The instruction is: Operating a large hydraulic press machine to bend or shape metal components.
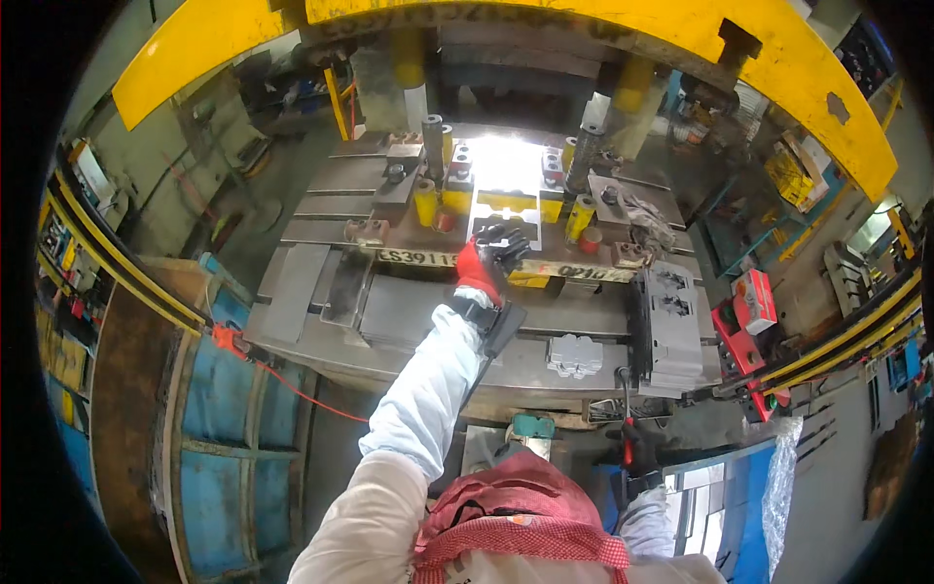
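My left hand (498, 255), in a black and red glove, reaches forward to the front edge of the press die (438, 239). Its fingers look spread, just in front of a shiny metal sheet with cutouts (506, 170) lying in the die; whether they touch it I cannot tell. Lower right, my right hand (638, 456) in a dark glove is closed round the red handle of a thin metal-shafted tool (628, 428). The shaft points up toward the table edge, beside a stack of cut metal plates (671, 331).
Flat blank sheets (409, 307) lie on the table's left part. A small scalloped metal piece (574, 356) rests near its front edge. Guide posts (584, 156) rise from the die under the yellow press frame (623, 21). A red bin with a box (751, 311) stands right.
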{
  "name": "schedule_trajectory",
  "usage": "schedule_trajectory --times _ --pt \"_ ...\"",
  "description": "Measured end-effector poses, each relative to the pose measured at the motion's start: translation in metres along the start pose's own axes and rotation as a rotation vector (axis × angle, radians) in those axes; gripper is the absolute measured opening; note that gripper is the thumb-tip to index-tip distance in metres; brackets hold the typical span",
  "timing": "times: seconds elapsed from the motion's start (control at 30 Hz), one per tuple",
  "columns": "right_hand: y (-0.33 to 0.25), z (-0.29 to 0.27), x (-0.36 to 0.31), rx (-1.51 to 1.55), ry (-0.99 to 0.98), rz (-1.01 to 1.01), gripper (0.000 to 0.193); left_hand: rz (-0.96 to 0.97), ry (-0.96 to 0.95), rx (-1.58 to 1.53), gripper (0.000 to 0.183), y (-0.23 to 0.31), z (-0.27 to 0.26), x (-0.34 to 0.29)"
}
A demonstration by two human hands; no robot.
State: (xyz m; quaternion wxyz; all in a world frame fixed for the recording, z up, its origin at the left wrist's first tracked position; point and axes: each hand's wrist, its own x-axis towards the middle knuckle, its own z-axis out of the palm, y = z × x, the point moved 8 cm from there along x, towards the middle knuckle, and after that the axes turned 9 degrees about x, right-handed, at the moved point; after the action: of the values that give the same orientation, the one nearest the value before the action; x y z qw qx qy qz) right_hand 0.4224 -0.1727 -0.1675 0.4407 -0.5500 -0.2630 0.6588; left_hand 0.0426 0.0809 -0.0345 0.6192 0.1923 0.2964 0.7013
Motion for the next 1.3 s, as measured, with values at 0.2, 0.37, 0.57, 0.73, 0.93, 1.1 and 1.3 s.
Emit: schedule_trajectory --times 0.2,0.37,0.57,0.73,0.93,1.1,1.3 --pt "-0.011 0.005 -0.004 -0.080 -0.026 -0.031 0.026 0.001 0.014 -0.023 0.037 0.003 0.003 -0.001" --pt "-0.007 0.003 -0.004 -0.038 -0.043 -0.011 0.029 -0.031 0.040 -0.025 0.034 0.003 0.003 -0.002" --pt "0.000 -0.011 0.003 -0.096 -0.004 -0.042 0.030 -0.010 -0.025 -0.069 0.036 0.007 0.007 -0.006" --pt "0.008 -0.017 0.007 -0.003 -0.017 -0.034 0.034 0.023 -0.119 0.172 0.036 0.002 -0.001 0.002" --pt "0.006 -0.010 0.003 0.065 -0.025 0.047 0.038 0.213 -0.226 0.463 0.044 0.006 -0.006 0.012" --pt "-0.002 -0.007 0.001 -0.019 -0.051 0.007 0.029 0.046 -0.082 0.098 0.044 -0.002 -0.006 0.008" --pt "-0.008 -0.015 0.005 -0.218 -0.074 -0.082 0.031 -0.026 -0.013 -0.039 0.035 -0.001 -0.005 0.006"
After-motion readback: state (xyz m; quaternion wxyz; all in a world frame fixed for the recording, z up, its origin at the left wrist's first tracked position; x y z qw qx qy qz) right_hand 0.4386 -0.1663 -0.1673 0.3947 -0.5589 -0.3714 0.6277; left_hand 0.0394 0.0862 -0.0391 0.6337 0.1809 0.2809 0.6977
